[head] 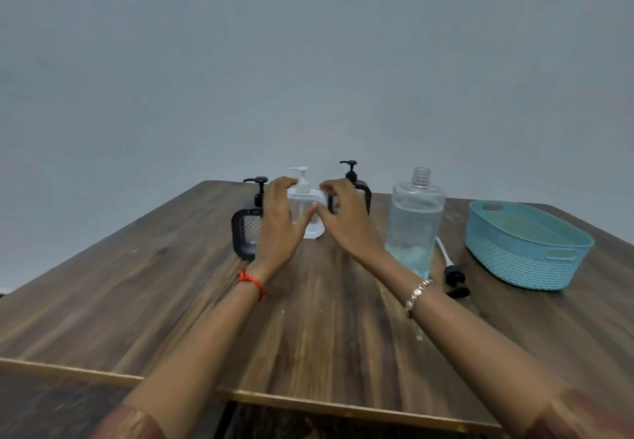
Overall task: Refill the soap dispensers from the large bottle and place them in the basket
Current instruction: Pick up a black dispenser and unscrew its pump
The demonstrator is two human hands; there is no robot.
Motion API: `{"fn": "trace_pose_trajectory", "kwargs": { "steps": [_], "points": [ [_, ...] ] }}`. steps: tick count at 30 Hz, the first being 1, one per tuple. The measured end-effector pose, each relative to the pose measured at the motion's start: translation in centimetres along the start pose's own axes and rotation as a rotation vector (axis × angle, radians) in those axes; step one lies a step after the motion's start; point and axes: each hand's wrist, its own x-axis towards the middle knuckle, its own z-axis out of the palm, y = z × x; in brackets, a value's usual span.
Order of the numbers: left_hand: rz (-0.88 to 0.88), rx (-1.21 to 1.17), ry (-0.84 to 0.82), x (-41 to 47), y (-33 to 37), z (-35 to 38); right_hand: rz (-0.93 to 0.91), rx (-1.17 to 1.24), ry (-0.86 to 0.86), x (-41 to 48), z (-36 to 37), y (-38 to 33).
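Observation:
Three soap dispensers stand at the far middle of the table. A white-framed dispenser (314, 214) with a white pump is in the centre. A black-framed dispenser (245, 231) is to its left, and another black-framed dispenser (356, 188) is behind to its right. My left hand (281, 222) and my right hand (344, 217) are on either side of the white dispenser, fingers spread, close to it; contact is unclear. The large clear bottle (413, 222), uncapped and partly filled with pale blue liquid, stands to the right. The teal basket (525, 260) sits empty at far right.
A black pump head with a white tube (453, 275) lies on the table between the large bottle and the basket. The wooden table (308, 318) ends at a light-edged front rim near me. A plain grey wall is behind.

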Motion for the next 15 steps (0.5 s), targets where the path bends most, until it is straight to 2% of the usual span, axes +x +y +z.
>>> {"fn": "trace_pose_trajectory", "kwargs": {
  "steps": [3,6,9,11,15],
  "points": [
    [-0.088,0.143,0.069,-0.1,-3.1,-2.3,0.163,0.097,-0.114,1.6,3.0,-1.2],
    [-0.382,0.223,-0.013,0.0,-6.2,-3.7,0.251,0.126,-0.229,3.2,5.4,-1.6],
    [-0.579,0.048,-0.143,0.3,-8.7,-4.4,0.313,0.172,-0.312,4.4,7.2,-1.8],
    [-0.629,-0.141,-0.224,0.2,-9.7,-4.6,0.323,0.194,-0.319,5.0,8.2,-1.8],
    [-0.664,-0.185,-0.266,0.3,-10.8,-4.3,0.313,0.05,-0.293,5.8,10.5,-0.7]
  ]
}}
